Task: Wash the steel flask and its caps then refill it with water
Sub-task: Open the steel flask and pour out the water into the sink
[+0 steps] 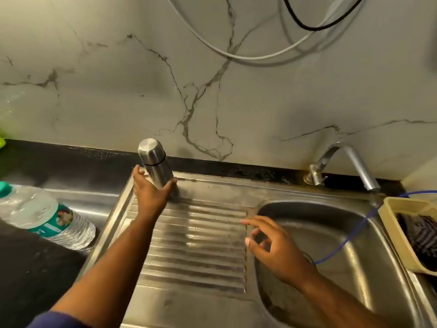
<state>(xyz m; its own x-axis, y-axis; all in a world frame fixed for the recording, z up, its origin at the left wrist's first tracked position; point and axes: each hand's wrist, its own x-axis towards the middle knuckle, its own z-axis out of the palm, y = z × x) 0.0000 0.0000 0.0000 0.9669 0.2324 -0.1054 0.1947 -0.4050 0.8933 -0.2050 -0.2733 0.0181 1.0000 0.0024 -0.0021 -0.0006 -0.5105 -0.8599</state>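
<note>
The steel flask [155,162], capped, stands upright at the far left corner of the ribbed steel drainboard [196,245]. My left hand [151,192] grips its lower body, thumb on the left and fingers wrapped round the right side. My right hand [272,245] hovers over the left rim of the sink bowl [354,233] with relaxed, spread fingers and holds nothing. The flask's base is hidden behind my left hand.
A steel tap [347,162] curves over the bowl at the back right. A blue tube [350,235] runs down into the bowl. A beige basket [406,233] with dark cloth sits at the right. A plastic water bottle [45,218] lies left on the dark counter [35,275].
</note>
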